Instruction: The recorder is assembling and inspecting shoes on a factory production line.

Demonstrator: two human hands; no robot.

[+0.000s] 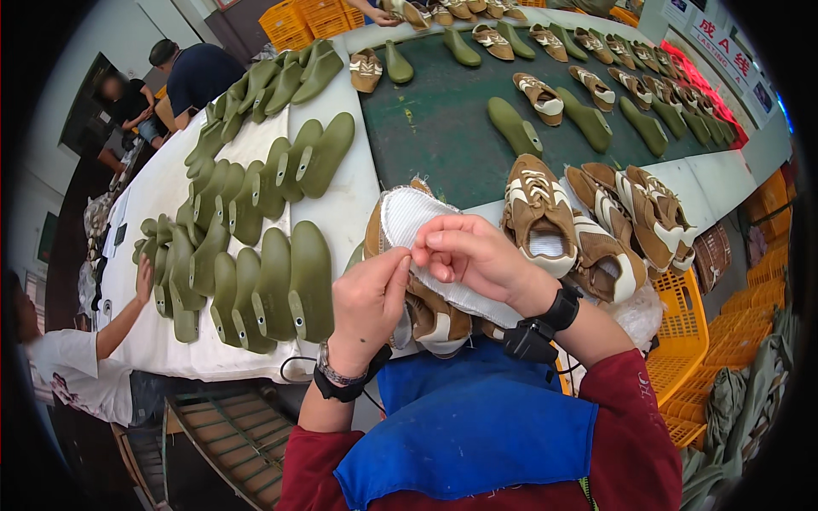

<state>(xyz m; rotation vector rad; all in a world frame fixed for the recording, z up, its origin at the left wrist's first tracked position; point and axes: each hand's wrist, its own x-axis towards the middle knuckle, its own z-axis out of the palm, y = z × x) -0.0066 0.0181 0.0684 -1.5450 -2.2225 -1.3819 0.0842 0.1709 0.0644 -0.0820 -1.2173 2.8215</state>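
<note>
My left hand (371, 294) and my right hand (473, 255) meet over a brown shoe upper lying with its white ribbed underside (409, 213) facing up. Thumb and forefinger of the left hand are pressed together in a pinch. The right hand's fingers curl closed just beside that pinch, close to touching it. Whatever lies between the fingertips is too small to make out. Below the hands, another brown and white shoe upper (439, 324) shows at the table's near edge. Just right of my right hand stands a laced brown shoe upper (538, 200).
Several green shoe lasts (311, 277) stand at left on a white-covered table. More brown uppers (626, 204) crowd the near right. Across the green conveyor belt (417, 140), lasts and uppers alternate. Yellow crates (682, 324) stand at right. A person's hand (143, 277) reaches to the lasts at left.
</note>
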